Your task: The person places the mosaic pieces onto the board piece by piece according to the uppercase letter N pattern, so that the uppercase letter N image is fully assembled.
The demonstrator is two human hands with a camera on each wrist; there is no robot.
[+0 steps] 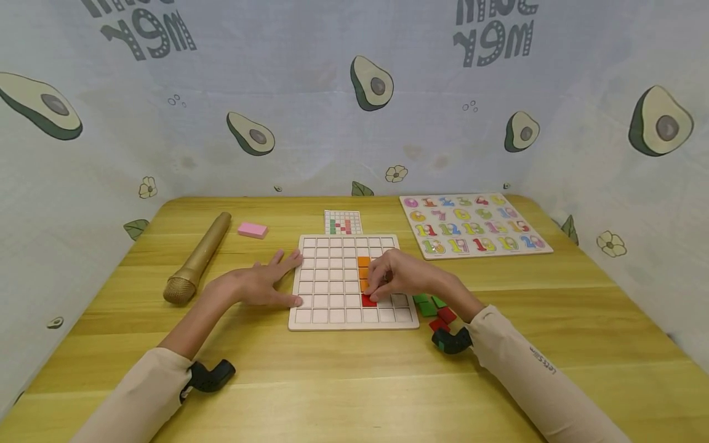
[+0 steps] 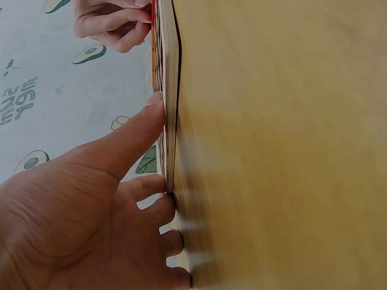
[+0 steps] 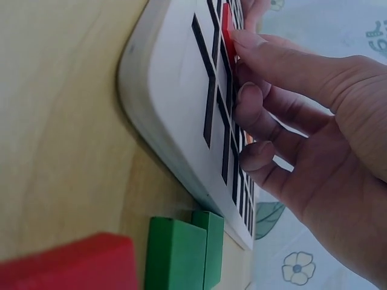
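A white grid board lies on the wooden table. My left hand is spread at its left edge, the thumb resting on the rim and the fingers beside it. Over the board's right half, my right hand pinches a small red square tile at a grid cell. In the right wrist view the thumb and a finger touch that red tile, which appears slightly tilted. A column of orange tiles sits in the cells just above it, partly hidden by the fingers.
Loose green tiles and red tiles lie right of the board. Behind it is a small pattern card. A gold microphone and pink block lie left; a number puzzle board lies back right.
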